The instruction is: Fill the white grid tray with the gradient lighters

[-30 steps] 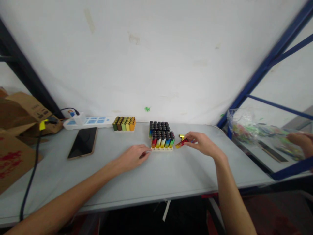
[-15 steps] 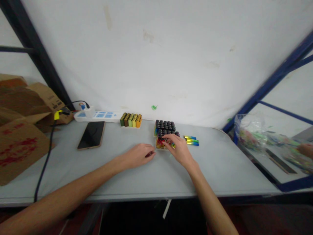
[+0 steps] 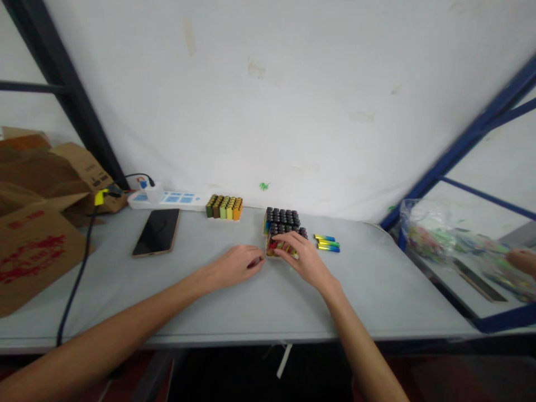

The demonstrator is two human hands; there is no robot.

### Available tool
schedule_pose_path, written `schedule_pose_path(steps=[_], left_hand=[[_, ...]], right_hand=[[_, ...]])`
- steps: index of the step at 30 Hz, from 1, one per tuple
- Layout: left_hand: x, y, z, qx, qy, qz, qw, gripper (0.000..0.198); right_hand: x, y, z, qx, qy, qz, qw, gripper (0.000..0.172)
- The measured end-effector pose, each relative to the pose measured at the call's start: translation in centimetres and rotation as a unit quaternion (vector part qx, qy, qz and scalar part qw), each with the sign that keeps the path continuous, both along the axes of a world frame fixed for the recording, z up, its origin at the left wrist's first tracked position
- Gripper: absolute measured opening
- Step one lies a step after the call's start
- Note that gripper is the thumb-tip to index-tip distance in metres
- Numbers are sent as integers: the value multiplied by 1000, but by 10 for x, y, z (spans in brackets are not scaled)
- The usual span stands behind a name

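Observation:
Two trays of upright lighters with black tops stand one behind the other near the wall: the rear lighters (image 3: 282,214) and the front lighters (image 3: 271,246), whose bodies are red and yellow. My right hand (image 3: 304,257) reaches over the front tray, its fingers and thumb closed on a lighter at the front left. That hand hides much of the front row. Just left of the tray, my left hand (image 3: 238,265) rests on the table with curled fingers; what they hold, if anything, is hidden. Several shiny yellow, green and blue lighter bodies (image 3: 328,244) lie flat to the right.
A block of green-to-orange cylinders (image 3: 224,207) stands by a white power strip (image 3: 178,200). A phone (image 3: 157,231) lies left, near a cable (image 3: 79,279) and cardboard boxes (image 3: 37,240). Beyond the blue frame (image 3: 456,145) are plastic bags (image 3: 431,223) and another person's hand (image 3: 521,261).
My right hand's fingers have shifted slightly left and down over the front tray. My left hand stays in nearly the same place. The view has tilted a little.

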State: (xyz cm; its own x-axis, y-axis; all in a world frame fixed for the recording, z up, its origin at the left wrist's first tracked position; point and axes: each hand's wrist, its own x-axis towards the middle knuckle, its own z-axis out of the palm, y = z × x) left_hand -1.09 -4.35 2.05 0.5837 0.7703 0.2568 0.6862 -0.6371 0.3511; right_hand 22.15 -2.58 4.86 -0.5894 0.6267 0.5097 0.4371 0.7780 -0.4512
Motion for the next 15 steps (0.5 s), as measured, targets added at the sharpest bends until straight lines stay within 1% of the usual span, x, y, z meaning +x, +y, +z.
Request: schedule_pose_path(steps=[5, 9, 13, 15], left_hand=[[1, 0, 1, -6, -4, 1, 1000, 21], [1, 1, 0, -6, -2, 5, 1000, 20], [1, 1, 0, -4, -3, 2, 1000, 19], [1, 1, 0, -3, -3, 6, 1000, 20]], right_hand=[[-2, 1, -8, -4, 33, -36, 999, 23], [-3, 2, -12, -4, 35, -33, 999, 21], [-5, 2, -11, 11, 7, -22, 1000, 26], [-6, 0, -11, 27, -21, -31, 999, 30]])
